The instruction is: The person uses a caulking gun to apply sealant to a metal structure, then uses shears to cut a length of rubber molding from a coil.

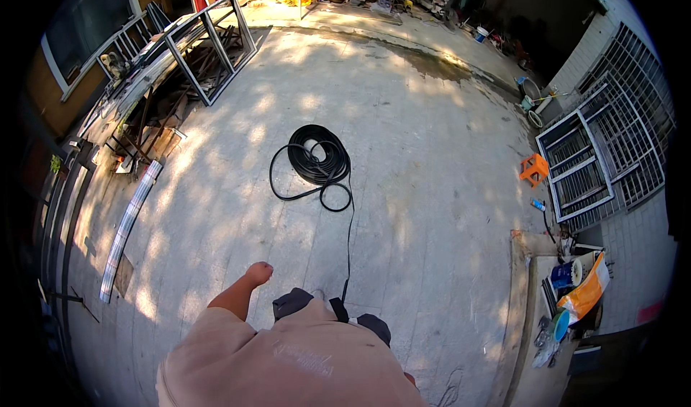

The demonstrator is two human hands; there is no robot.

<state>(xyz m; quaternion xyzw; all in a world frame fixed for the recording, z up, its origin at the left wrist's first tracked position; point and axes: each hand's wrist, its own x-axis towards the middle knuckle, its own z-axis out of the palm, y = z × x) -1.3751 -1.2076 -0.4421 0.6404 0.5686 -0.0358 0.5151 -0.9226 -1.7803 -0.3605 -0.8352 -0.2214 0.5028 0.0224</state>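
Note:
My left hand (259, 272) hangs out in front and to the left of my body, above the concrete. Its fingers look curled in, and whatever may be inside them is hidden. My right hand does not show; only a sliver of skin appears beside the shirt at the lower right. On the ground ahead lies a coil of black hose or cable (332, 164), with loose loops on its left and near sides. From it a thin black line (350, 243) runs toward me to a black piece (338, 308) at the shirt's front edge.
At the left, metal frames (209, 51) lean against a cluttered workbench, and a wrapped long bundle (129, 231) lies nearer. To the right stand an orange stool (534, 169), window grilles (576, 166), and a low ledge with a blue bucket (566, 274). Clutter lines the far side.

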